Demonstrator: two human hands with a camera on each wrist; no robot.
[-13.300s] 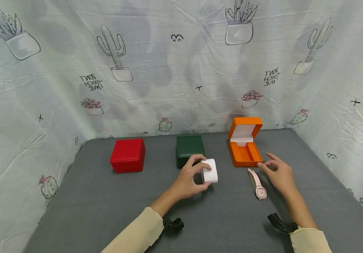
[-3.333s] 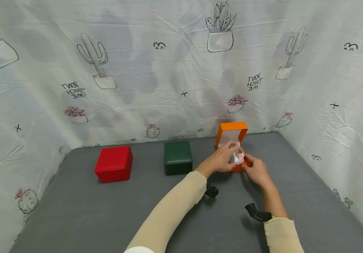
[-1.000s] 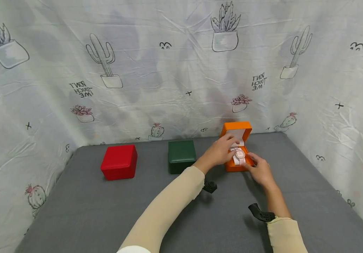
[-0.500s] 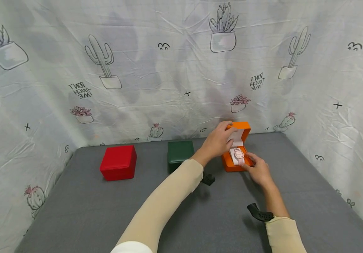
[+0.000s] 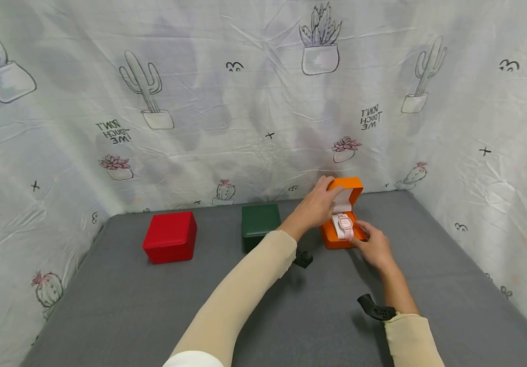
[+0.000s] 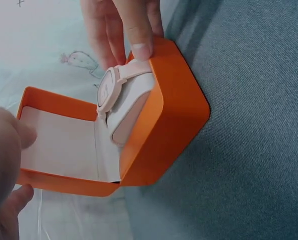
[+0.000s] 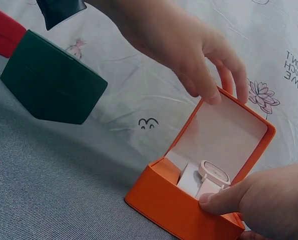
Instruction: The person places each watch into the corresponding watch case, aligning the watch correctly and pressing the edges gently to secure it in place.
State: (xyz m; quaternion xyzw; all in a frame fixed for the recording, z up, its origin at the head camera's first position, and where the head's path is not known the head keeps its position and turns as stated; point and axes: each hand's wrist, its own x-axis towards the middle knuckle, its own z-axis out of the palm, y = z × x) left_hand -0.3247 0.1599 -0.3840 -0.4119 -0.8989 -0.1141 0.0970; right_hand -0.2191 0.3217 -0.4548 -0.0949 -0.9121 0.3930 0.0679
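Note:
An orange watch box point(image 5: 336, 244) stands on the grey cloth with its lid point(image 6: 58, 186) raised, showing a white lining. Inside its base sits a pink watch point(image 5: 345, 224) wrapped round a white cushion point(image 6: 131, 107), dial facing up. My left hand point(image 5: 315, 205) grips the lid by its left edge, thumb against the lining and other fingers behind. My right hand point(image 5: 375, 248) holds the front right of the base; its thumb lies at the front rim beside the pink strap, as the right wrist view shows. Its other fingers are partly hidden behind the box.
Left of the orange box stands a closed green box point(image 5: 258, 224), partly covered by my left arm. A closed red box point(image 5: 170, 237) is farther left. A patterned white curtain point(image 5: 190, 122) hangs behind the grey cloth surface point(image 5: 153, 316).
Earlier the watch lay on the cloth and my left hand held the white cushion; both are now in the box. My left hand has left the cushion and moved up to the lid.

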